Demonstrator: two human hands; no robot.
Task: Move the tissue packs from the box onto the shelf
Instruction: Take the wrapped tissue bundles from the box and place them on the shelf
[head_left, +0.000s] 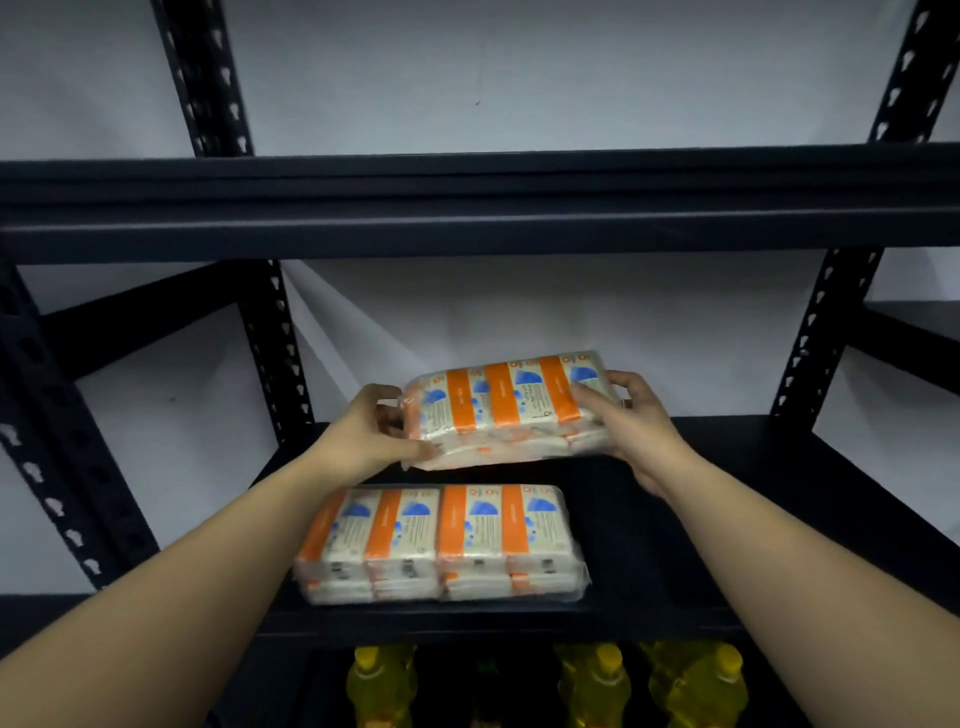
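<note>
While both arms reach forward, left hand (366, 434), right hand (631, 426) gripping tissue pack (506, 408)

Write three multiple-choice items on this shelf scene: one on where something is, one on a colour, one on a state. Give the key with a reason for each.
1. Where is the tissue pack that is not being held?
A. On the top shelf
B. On the middle shelf, near its front edge
C. Among the bottles below

2. What colour are the bottles under that shelf?
A. Yellow
B. Red
C. Blue

3. How is the other tissue pack held?
A. By one hand only
B. By both hands, one at each end
C. By no hand

Key:
1 B: the resting tissue pack lies on the middle shelf, close to the front.
2 A: the bottles are yellow.
3 B: the left hand and the right hand grip the ends of the held tissue pack.
</note>
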